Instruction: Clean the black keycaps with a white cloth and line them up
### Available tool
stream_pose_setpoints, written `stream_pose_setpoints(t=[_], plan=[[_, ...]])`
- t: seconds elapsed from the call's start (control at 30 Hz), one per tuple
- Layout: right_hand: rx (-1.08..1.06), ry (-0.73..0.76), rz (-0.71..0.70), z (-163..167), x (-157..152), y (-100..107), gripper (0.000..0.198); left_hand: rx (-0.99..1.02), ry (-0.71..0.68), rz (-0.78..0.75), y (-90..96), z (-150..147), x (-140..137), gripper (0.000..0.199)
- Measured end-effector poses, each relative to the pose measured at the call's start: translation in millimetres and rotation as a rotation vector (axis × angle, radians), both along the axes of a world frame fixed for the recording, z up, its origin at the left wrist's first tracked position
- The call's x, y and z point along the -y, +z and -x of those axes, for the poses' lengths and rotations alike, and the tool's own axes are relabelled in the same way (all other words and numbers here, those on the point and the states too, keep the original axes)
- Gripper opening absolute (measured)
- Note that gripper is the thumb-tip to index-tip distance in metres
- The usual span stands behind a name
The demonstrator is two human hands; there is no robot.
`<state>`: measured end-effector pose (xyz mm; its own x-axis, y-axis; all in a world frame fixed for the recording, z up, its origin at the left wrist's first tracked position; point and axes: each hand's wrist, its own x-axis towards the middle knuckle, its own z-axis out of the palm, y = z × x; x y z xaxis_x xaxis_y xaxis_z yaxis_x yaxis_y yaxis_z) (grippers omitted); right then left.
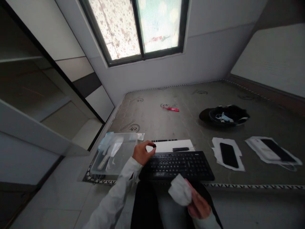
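Observation:
Pinched between the thumb and forefinger of my left hand (143,153) is a small black keycap (154,146). It is above the left end of a white sheet or board (166,145). A black keyboard (178,166) lies just in front of that, along the mattress edge. My right hand (199,203) is closed on a crumpled white tissue (181,190), low over my lap and nearer to me than the keyboard. On the white surface rests a long black bar (180,149). A row of small black keys (164,140) lines its far edge.
At the left stands a translucent plastic box (128,146) with white and blue items inside. To the right, a black phone (228,155) and another phone (277,149) lie on white paper. Behind them sits an upturned dark cap (226,115); a red packet (172,109) lies farther back.

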<state>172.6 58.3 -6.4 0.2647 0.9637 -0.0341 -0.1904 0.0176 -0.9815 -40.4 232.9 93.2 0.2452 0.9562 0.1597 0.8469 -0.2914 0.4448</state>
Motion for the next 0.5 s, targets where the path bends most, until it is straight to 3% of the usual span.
stream_pose_setpoints(t=[0.03, 0.17, 0.23, 0.37, 0.5], plan=[[-0.228, 0.019, 0.075, 0.8, 0.2, 8.2, 0.033, 0.043, -0.01, -0.022, 14.3, -6.3, 28.8, 0.021], [-0.389, 0.045, 0.057, 8.9, 10.9, 47.5, 0.046, 0.331, -0.082, -0.085, 54.9, -31.7, 133.0, 0.019], [-0.522, 0.165, 0.027, 11.1, 23.5, 67.7, 0.047, 0.371, -0.148, -0.112, 65.7, -41.5, 171.7, 0.018], [-0.689, 0.461, 0.072, 10.9, 54.3, 97.9, 0.057, 0.363, -0.194, -0.176, 79.7, -48.4, 219.3, 0.024], [-0.569, 0.371, -0.027, 19.0, 79.2, 110.9, 0.052, 0.285, -0.25, -0.169, 90.4, -43.7, 244.2, 0.025]])
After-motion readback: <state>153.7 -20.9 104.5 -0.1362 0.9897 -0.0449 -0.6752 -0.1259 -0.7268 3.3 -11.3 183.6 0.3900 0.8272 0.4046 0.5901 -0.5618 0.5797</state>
